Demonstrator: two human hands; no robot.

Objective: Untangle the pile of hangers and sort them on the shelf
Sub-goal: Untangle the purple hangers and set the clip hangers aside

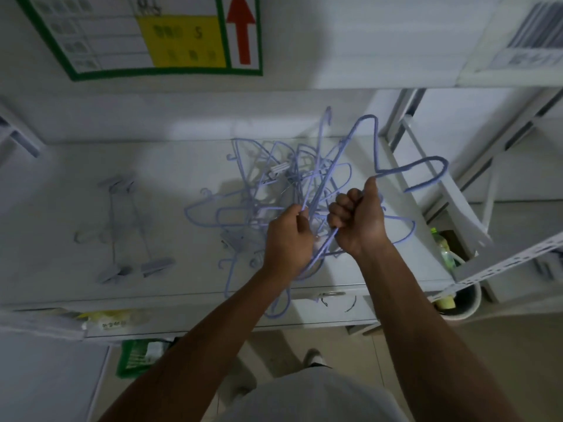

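Note:
A tangled pile of pale purple hangers (274,190) lies on the white shelf (61,190), right of its middle. My left hand (289,239) pinches thin hanger wires at the pile's near side. My right hand (359,220) is a fist round a velvet-coated purple hanger (426,169), whose hook curls out to the right above the shelf's end. Some hangers droop over the shelf's front edge beneath my left wrist. Two grey clip hangers (125,226) lie apart on the shelf's left part.
A white metal upright and braces (405,141) stand close to the right of the pile. A bin with bottles (457,287) sits low on the right. A green-framed chart (146,35) hangs on the back wall. Bags lie under the shelf.

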